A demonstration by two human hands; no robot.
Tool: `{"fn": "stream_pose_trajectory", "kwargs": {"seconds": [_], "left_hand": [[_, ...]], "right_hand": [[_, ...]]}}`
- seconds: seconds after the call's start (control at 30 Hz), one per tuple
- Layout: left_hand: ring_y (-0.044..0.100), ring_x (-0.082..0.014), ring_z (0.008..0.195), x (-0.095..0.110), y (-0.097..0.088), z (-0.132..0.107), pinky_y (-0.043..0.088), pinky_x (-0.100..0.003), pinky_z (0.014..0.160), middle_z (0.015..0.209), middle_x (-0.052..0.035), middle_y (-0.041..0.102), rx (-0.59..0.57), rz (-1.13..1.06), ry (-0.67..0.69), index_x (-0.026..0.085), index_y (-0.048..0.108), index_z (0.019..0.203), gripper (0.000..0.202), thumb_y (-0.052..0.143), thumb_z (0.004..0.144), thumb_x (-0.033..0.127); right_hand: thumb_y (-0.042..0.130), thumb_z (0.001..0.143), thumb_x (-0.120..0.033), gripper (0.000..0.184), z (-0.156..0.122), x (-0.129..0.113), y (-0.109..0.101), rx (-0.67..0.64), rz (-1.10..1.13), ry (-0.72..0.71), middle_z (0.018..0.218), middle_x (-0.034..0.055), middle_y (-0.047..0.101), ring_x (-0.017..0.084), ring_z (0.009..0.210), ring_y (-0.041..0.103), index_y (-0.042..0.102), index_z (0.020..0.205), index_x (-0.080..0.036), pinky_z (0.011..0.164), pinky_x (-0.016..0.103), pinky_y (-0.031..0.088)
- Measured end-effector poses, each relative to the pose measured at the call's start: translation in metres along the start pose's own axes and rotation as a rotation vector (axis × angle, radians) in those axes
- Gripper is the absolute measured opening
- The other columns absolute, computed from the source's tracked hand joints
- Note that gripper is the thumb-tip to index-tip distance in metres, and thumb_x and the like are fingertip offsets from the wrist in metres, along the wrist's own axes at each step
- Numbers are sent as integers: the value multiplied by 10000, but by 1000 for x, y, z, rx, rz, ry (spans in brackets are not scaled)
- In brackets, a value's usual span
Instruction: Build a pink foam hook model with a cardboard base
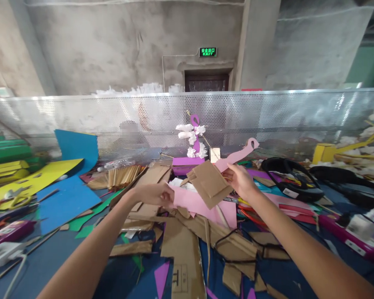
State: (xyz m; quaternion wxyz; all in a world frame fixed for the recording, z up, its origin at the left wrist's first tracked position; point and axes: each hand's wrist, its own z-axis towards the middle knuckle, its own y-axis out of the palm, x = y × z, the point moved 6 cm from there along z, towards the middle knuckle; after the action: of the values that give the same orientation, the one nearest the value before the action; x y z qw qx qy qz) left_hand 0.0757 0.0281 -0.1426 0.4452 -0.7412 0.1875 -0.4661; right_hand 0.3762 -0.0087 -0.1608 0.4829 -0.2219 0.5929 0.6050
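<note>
Sorting-and-fitting stage, I'd judge. My right hand (241, 179) pinches the pink strip (237, 155), hooked end toward one o'clock, cardboard squares (209, 182) at its nine. My left hand (155, 194), fingers curled, meets the pink sheet (190, 202) at its ten; grip: can't tell. Next move likely wants steady fingertips.
</note>
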Motion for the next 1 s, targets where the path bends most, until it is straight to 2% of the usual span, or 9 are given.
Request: {"fn": "stream_pose_trajectory", "kwargs": {"seconds": [0.13, 0.27, 0.37, 0.47, 0.6, 0.7, 0.77, 0.87, 1.0], "left_hand": [[630, -184, 605, -3, 5, -15, 389, -260, 532, 709, -14, 733, -105, 134, -190, 248, 812, 836, 264, 846, 647, 428], [561, -149, 498, -3, 12, -13, 342, -245, 470, 623, 14, 687, -152, 111, -162, 253, 815, 797, 261, 871, 579, 386], [536, -138, 483, -8, 15, -8, 328, -239, 466, 585, 23, 658, -151, 81, -131, 251, 797, 730, 162, 837, 614, 358], [600, -164, 592, -9, 8, -4, 387, -249, 545, 684, -7, 705, -40, 146, -68, 243, 801, 787, 130, 770, 710, 343], [694, -241, 918, 4, 6, 5, 495, -302, 790, 1058, -79, 760, 82, 258, 130, 254, 776, 1146, 378, 757, 774, 319], [621, -312, 1247, 10, 19, 13, 442, -388, 1064, 1354, -112, 680, 68, 287, 259, 284, 714, 1295, 473, 755, 835, 383], [566, -336, 1340, 11, 25, 20, 405, -419, 1128, 1455, -131, 617, 107, 300, 274, 275, 663, 1371, 568, 762, 844, 460], [565, -317, 1350, 15, 34, 29, 406, -398, 1137, 1458, -121, 620, 156, 337, 336, 279, 651, 1386, 551, 733, 880, 482], [665, -255, 1170, 16, 38, 39, 461, -351, 1052, 1244, -84, 733, 227, 493, 360, 285, 754, 1210, 304, 597, 956, 228]], "right_hand": [[853, 681, -368, 253, 0, 6, 1, -22, -52, 37, 732, 42, 749, 189, 632, 662, 679, 777, -212, 572, 298, 506], [844, 701, -402, 267, 2, 7, -1, -35, -92, 9, 738, 39, 747, 193, 637, 662, 678, 803, -219, 570, 303, 495], [848, 697, -435, 309, 6, 10, -6, -29, -106, 11, 717, 23, 724, 186, 627, 650, 657, 816, -223, 571, 303, 479], [857, 683, -437, 329, 8, 10, -10, -15, -94, 1, 742, 16, 723, 189, 647, 651, 650, 827, -226, 582, 309, 473], [871, 653, -399, 328, 9, 10, -12, 12, -56, 15, 768, 12, 726, 179, 638, 638, 662, 832, -221, 569, 302, 465], [876, 647, -391, 329, 8, 10, -12, 16, -42, 28, 767, 10, 725, 165, 640, 634, 666, 828, -214, 562, 284, 465], [878, 652, -392, 327, 8, 10, -11, 10, -40, 32, 746, 4, 720, 162, 644, 638, 668, 826, -211, 562, 276, 465], [882, 648, -379, 328, 7, 10, -11, 11, -35, 38, 742, 0, 721, 153, 624, 635, 677, 840, -210, 543, 263, 455], [878, 656, -377, 329, 7, 11, -10, 8, -40, 40, 750, 6, 724, 143, 602, 628, 683, 854, -202, 529, 251, 456]]}}
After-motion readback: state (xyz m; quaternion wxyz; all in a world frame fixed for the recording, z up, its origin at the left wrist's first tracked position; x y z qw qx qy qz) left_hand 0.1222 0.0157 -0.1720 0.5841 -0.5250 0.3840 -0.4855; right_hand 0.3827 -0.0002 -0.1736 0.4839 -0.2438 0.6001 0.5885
